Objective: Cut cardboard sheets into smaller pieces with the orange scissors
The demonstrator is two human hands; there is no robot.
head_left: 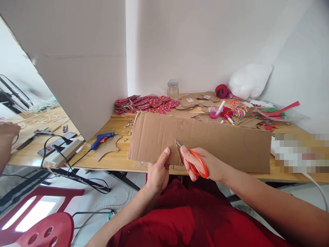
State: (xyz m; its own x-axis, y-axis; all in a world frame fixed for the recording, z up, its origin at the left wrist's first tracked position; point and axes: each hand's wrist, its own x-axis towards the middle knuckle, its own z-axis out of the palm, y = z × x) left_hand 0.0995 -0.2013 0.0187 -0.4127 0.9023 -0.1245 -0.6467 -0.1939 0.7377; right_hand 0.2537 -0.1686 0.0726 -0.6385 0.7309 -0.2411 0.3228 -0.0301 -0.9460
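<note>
A long sheet of brown cardboard (205,137) is held up over the front edge of the wooden table (115,161). My left hand (158,173) pinches its lower edge from below, thumb on the front face. My right hand (205,164) holds orange-handled scissors (191,157), whose blades are cutting up into the cardboard's lower edge just right of my left thumb.
A blue glue gun (102,138) and cardboard offcuts lie at the table's left. Farther back are red patterned pieces (144,104), cardboard cutouts (195,101), a jar (173,88), coloured strings and a white bag (249,80). Another person's hand (7,137) is at the left table. Red stools (48,230) stand below.
</note>
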